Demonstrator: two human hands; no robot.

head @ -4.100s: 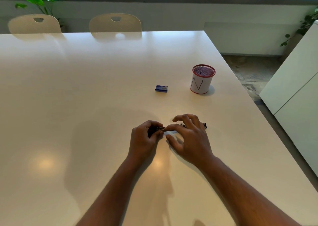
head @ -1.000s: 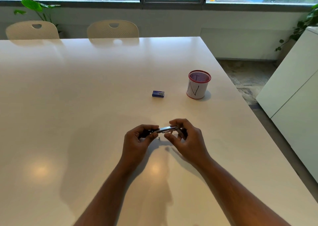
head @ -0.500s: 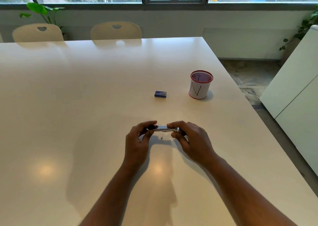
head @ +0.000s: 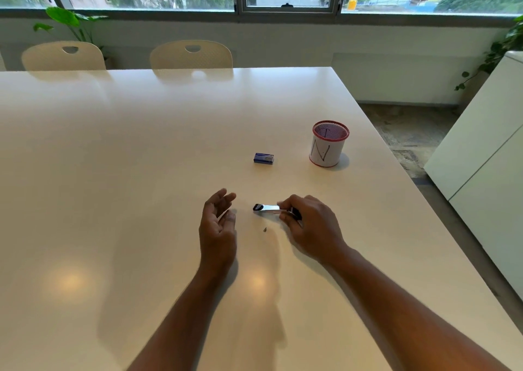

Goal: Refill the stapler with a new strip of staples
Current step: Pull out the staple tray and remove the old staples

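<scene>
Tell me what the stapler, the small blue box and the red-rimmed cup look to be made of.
Small silver stapler: seemingly polished metal with a mirror-like glare, black tip probably plastic. Small blue box: likely printed cardboard, with flat faces and crisp edges. Red-rimmed cup: wire mesh inside, wrapped in matte white, seemingly paper, marked with pen strokes.

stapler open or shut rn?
Cannot tell. The right hand covers most of the stapler; only its silver top and black tip show.
</scene>
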